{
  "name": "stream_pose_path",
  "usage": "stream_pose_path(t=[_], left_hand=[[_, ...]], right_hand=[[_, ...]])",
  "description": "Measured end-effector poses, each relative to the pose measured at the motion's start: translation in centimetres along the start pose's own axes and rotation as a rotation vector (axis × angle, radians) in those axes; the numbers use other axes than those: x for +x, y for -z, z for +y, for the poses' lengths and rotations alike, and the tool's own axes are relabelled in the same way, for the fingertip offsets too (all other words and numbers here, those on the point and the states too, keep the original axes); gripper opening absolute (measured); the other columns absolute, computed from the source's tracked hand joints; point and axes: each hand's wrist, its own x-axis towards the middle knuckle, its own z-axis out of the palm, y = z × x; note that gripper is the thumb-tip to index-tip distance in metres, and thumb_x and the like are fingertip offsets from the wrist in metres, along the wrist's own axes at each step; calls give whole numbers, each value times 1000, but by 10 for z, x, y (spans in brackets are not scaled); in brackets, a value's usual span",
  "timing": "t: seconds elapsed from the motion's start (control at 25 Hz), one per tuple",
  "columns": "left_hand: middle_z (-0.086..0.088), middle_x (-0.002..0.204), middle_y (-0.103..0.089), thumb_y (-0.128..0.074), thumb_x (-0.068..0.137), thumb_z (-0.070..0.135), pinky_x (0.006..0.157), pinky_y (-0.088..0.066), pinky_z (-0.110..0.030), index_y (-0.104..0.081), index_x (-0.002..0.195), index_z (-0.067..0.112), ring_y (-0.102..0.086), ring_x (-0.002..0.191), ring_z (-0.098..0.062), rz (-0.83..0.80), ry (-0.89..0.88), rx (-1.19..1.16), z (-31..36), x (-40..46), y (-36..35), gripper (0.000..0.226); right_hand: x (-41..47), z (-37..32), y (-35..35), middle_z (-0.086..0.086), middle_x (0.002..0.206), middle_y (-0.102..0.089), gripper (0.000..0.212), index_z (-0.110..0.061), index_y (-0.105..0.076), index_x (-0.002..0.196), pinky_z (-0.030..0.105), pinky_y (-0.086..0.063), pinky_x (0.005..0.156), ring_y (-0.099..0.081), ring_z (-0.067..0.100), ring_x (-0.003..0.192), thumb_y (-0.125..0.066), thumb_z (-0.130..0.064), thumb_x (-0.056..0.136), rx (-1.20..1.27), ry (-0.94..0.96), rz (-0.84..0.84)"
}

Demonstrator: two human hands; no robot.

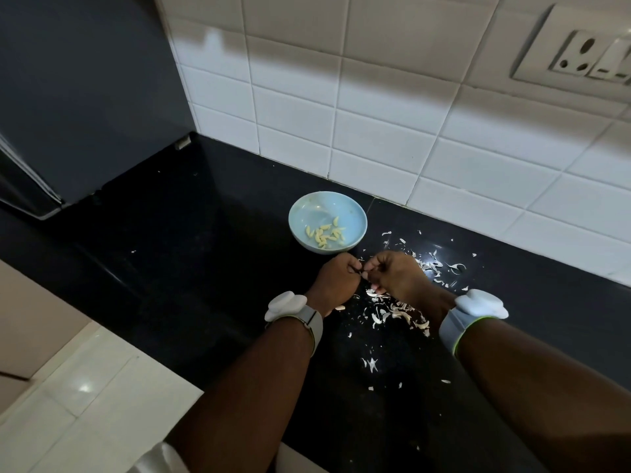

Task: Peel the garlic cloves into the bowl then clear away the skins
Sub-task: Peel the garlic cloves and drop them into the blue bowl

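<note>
Garlic cloves (326, 234) already peeled lie in the bowl (355, 213); peeling goes on — left hand (336, 279) and right hand (396, 276) meet fingertip to fingertip, each grip apparently pinching one mostly hidden clove. Skins (397, 314) litter the surface (205, 285) — next, likely, drop it in the bowl.

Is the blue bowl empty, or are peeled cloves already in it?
Not empty. The blue bowl stands upright with a small cluster of peeled cloves on its near side.
</note>
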Motion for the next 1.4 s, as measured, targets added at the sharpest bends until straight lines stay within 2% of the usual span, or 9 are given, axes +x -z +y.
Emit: stream_pose_path(t=[0.12,0.28,0.48,0.6,0.72,0.84,0.96,1.24,1.4], left_hand=[[2,82,-63,-57,83,2,84,-53,-37,-63,95,23,-61,79,-18,-10,-3,-2,-1,1,1,26],[1,81,-65,-56,82,1,83,-53,-35,-65,96,21,-60,77,-17,-13,-8,-12,-2,2,2,25],[-5,84,-69,-55,84,2,79,-53,-34,-65,96,20,-60,73,-15,-16,-14,-12,-2,3,2,24],[-4,82,-68,-54,84,0,76,-51,-32,-65,97,18,-59,70,-15,-18,-15,-8,-2,2,2,24],[-3,81,-68,-53,85,1,73,-50,-29,-67,101,13,-58,68,-13,-14,-1,-22,-1,1,2,24],[-3,77,-68,-52,86,0,67,-49,-26,-66,104,9,-57,62,-12,-24,10,-21,1,0,3,25],[-5,77,-66,-51,87,-2,59,-46,-21,-65,107,5,-55,57,-11,-31,19,-21,3,1,4,26],[-4,76,-66,-51,87,-1,59,-47,-20,-66,106,6,-55,57,-10,-25,23,-48,0,1,3,25],[-2,74,-67,-52,87,0,62,-48,-23,-66,103,8,-56,57,-10,-32,19,-62,-3,6,3,23]], right_hand=[[2,2,1,15,67,-71,7,-4,-74,86,31,-60,61,-65,20,55,-74,-7,92,82,-106,-21],[-1,1,4,16,71,-72,3,-2,-75,91,22,-60,58,-65,14,51,-74,-4,92,146,-171,-35],[-8,7,-2,31,89,-72,6,2,-76,94,24,-59,60,-65,24,66,-75,-2,90,321,-188,40],[-10,7,-3,26,87,-74,2,-4,-77,92,27,-60,66,-66,24,69,-77,-5,90,319,-197,51],[-12,5,1,18,83,-76,6,-5,-78,96,21,-60,64,-69,17,63,-77,-4,89,281,-205,17],[-11,2,4,19,86,-76,5,-3,-77,95,26,-62,68,-70,19,66,-74,-1,91,283,-238,-7],[-6,-7,7,22,85,-72,7,6,-74,93,25,-62,59,-68,23,67,-66,7,93,324,-313,-15],[1,-30,12,29,103,-67,21,15,-65,116,25,-59,54,-66,22,72,-60,10,96,145,-377,-169],[9,-27,10,27,98,-73,19,12,-70,111,29,-61,61,-67,23,62,-61,6,95,-66,-320,-156]])
